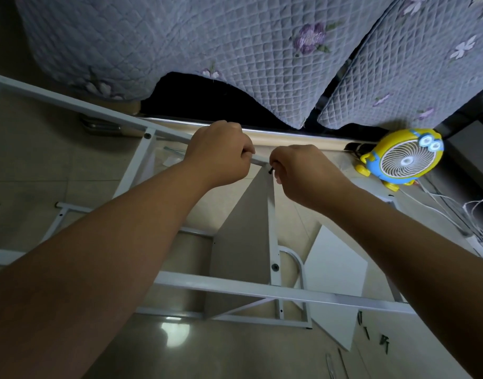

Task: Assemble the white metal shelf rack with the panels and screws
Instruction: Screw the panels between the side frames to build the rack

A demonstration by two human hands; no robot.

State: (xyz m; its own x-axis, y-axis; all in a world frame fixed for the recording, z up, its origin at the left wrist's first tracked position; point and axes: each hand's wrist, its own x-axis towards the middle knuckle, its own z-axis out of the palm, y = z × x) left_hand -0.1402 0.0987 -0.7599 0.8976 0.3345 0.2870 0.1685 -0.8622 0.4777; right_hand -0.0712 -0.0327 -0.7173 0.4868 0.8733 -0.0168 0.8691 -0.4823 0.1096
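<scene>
While left hand (221, 155) clamps round top rail (98, 111) of white rack (235, 287), left of minion fan (401, 157), right hand (306, 175) pinches black screw (270, 170) at grey panel (243, 231) corner. Rack seems light, stiff, wobbly; hold rail just beside joint.

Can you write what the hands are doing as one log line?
left hand: grips frame rail | right hand: pinches dark screw at panel corner | spare screws: on floor
</scene>
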